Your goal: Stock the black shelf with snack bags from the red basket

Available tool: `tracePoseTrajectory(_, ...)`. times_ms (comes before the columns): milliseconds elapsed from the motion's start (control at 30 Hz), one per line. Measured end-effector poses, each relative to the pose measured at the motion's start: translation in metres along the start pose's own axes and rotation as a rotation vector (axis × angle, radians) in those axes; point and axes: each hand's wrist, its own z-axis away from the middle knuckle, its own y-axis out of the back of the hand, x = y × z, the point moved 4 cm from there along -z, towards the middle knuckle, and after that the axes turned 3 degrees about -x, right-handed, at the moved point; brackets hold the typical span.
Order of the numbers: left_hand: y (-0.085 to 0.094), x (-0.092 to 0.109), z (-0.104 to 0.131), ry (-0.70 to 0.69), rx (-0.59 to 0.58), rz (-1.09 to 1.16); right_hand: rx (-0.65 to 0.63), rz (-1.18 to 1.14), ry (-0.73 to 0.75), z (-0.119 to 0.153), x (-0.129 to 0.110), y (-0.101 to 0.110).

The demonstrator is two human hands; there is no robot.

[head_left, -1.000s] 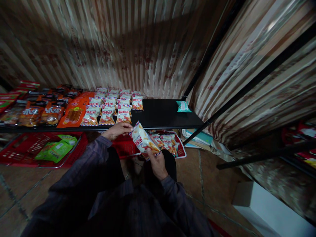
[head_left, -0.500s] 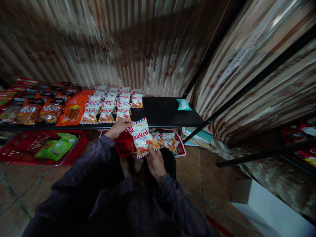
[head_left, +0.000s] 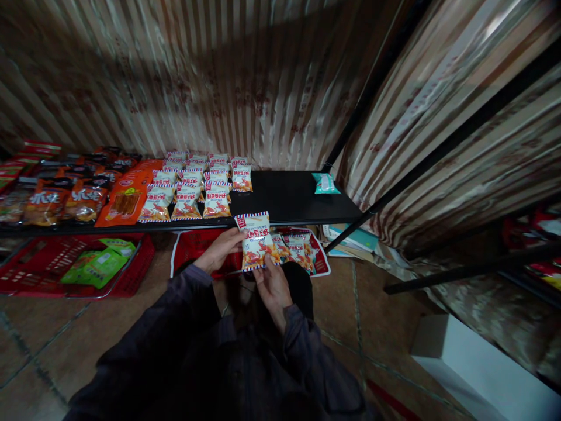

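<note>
A white and orange snack bag (head_left: pixel 258 242) with striped edges is held upright in front of the black shelf (head_left: pixel 293 199). My left hand (head_left: pixel 222 250) grips its left side, fingers partly behind it. My right hand (head_left: pixel 272 286) pinches its bottom edge. On the shelf, left of the held bag, several matching bags (head_left: pixel 187 199) stand in rows. Behind the held bag, a red basket (head_left: pixel 193 242) below the shelf holds more of these bags (head_left: pixel 300 251). A teal packet (head_left: pixel 325 183) lies at the shelf's right end.
Orange bags (head_left: pixel 127 196) and dark-and-orange packs (head_left: pixel 87 199) fill the shelf's left part. Another red basket (head_left: pixel 144 257) holds green packets (head_left: pixel 105 266). Black posts (head_left: pixel 438 158) slant at the right. Books (head_left: pixel 355 238) lie under the shelf, and a white box (head_left: pixel 477 362) sits at the lower right.
The held bag has turned from tilted to nearly upright and moved slightly right. My left hand has shifted right and down along its left side.
</note>
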Motion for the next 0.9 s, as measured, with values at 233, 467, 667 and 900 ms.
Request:
tracePoseTrajectory(233,-0.020,-0.012,-0.001,-0.174,0.145,0.136,-0.033,0.018,0.002,-0.001,0.008,0.005)
tracePoseTrajectory(467,-0.011,-0.017,-0.008,-0.167,0.190,0.197,-0.040,0.143,0.024,-0.009,-0.003,0.015)
tracePoseTrajectory(667,-0.009,-0.016,-0.008,-0.142,0.165,0.189,-0.037,0.121,0.033,-0.033,-0.027,0.003)
tracePoseTrajectory(900,-0.014,-0.016,-0.008,-0.132,0.130,0.162,-0.097,0.160,-0.001,-0.052,-0.037,-0.010)
